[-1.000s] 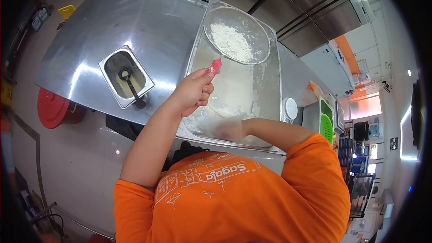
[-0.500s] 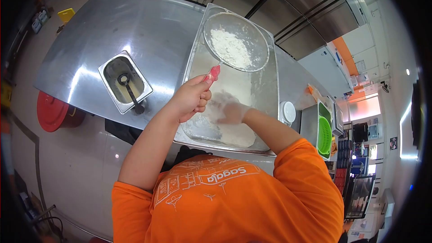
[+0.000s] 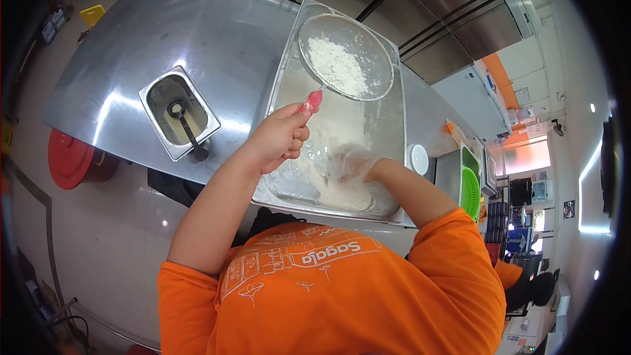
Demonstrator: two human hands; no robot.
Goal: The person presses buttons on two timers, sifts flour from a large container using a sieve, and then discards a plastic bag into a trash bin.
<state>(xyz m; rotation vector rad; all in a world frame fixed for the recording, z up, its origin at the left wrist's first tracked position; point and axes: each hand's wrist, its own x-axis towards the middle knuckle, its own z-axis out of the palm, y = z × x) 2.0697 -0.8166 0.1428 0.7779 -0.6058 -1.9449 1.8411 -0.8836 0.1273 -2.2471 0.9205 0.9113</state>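
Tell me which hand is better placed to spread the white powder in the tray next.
The right hand, probably: though blurred, it looks gloved and is down by the white powder in the metal tray. The left hand grips the red handle of the sieve.

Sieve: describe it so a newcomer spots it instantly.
On the steel table sits a large tray. Over its far part, the left hand holds the sieve, white powder inside. Unlike its neighbours, it's round mesh with a red handle.
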